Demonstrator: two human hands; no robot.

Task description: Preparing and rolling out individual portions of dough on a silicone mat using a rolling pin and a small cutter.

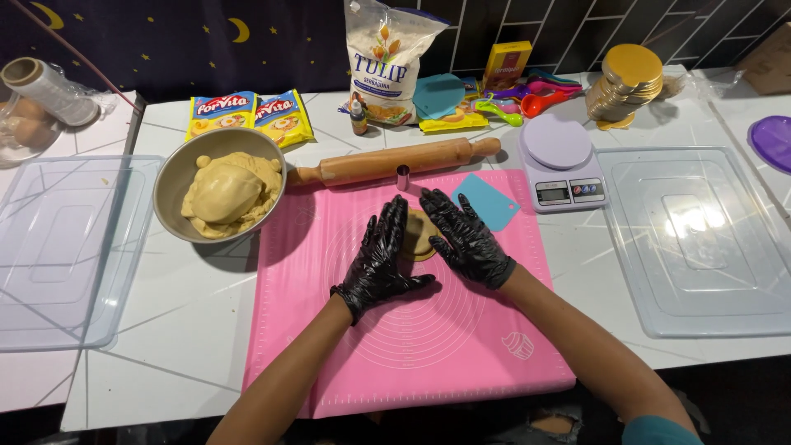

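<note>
**Gloved hands pressing dough on a pink mat**

The pink baking mat (412, 330) is the landmark here. Along its far edge lies a wooden rolling pin (395, 161), with a small metal ring cutter (403, 177) standing just in front of it on the mat. A light blue plastic scraper (486, 200) rests on the mat's far right corner, close to the right hand. Just off that corner sits a lilac kitchen scale (560, 161). To the mat's left stands a metal bowl (177, 177) holding a large lump of tan dough (229, 194). Clear plastic lids flank the mat well apart on either side. Nothing lies between the hands and the camera.

A small piece of dough (418, 235) lies on the mat's far-centre area, tan, smooth and flattened; the hands hide most of it.

The left hand (383, 259) and right hand (461, 235), both in glossy black gloves, lie flat with fingers spread, pressed against the dough piece from either side, gripping nothing.

The mat is thin, flexible, printed with concentric circles.
</note>
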